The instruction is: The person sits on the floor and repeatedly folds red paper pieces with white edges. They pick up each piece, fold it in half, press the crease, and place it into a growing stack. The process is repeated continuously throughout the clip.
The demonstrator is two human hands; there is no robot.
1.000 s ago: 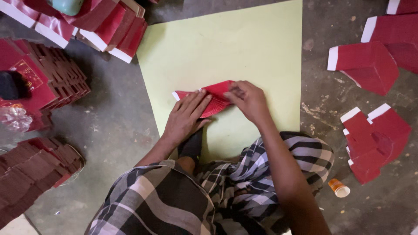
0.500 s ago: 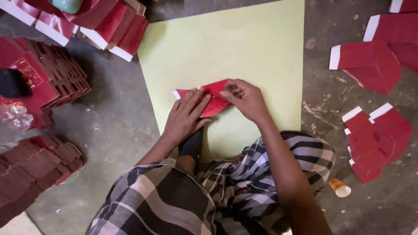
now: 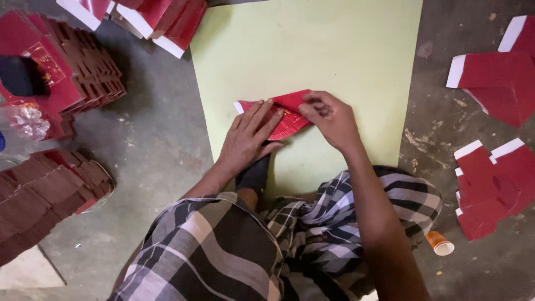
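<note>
Folding is under way on 1 red paper piece (image 3: 281,114), which lies on the pale green sheet (image 3: 312,50). The left hand (image 3: 248,136) presses flat, fingers spread. The right hand (image 3: 329,117) pinches the piece's upper edge. Glossy folded stacks (image 3: 83,72) sit at 10 o'clock; flat white-edged blanks (image 3: 490,184) wait at 3 o'clock.

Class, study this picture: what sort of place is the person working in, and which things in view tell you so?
Probably an informal floor workshop for folding paper goods by hand. Both hands fold a red paper piece on a pale green sheet spread over bare concrete floor, with stacks of folded red pieces around.
</note>
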